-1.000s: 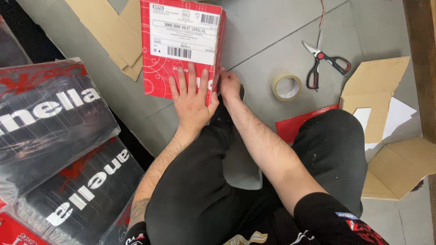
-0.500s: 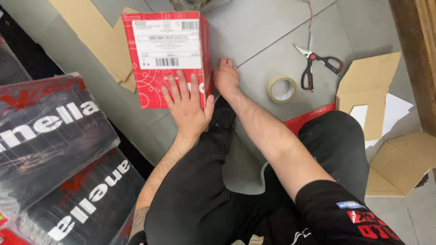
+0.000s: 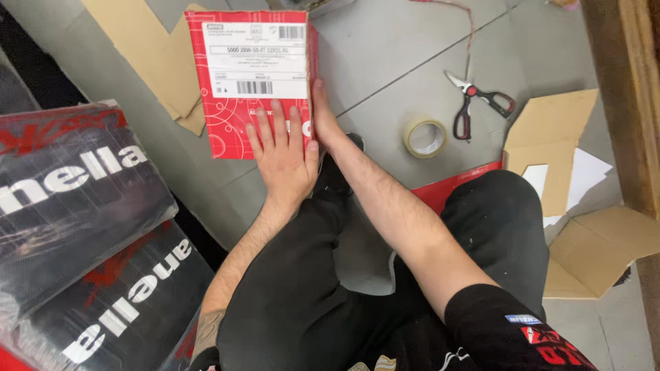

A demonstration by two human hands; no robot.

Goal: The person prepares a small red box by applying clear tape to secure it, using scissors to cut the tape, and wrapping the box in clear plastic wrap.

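Grey floor tiles [image 3: 385, 62] are carrying the red box [image 3: 227, 130], which I am steadying: my left hand [image 3: 285, 161] pressing flat on top, fingers spread, right hand [image 3: 323, 120] now sliding up its side.

Red box [image 3: 234, 124] with white label — red-handled scissors [image 3: 474, 103], tan cardboard [image 3: 550, 137], grey floor [image 3: 399, 41].

Box [image 3: 251, 82] on the floor [image 3: 392, 62], ahead of the seated person's knees; left hand [image 3: 283, 154] flat on its near top, right hand [image 3: 323, 120] against its right side. Tape roll [image 3: 425, 137] lies right of the box, scissors [image 3: 474, 103] just beyond it. Wrapped packages [image 3: 69, 199] stack at left; cardboard pieces [image 3: 550, 144] at right.
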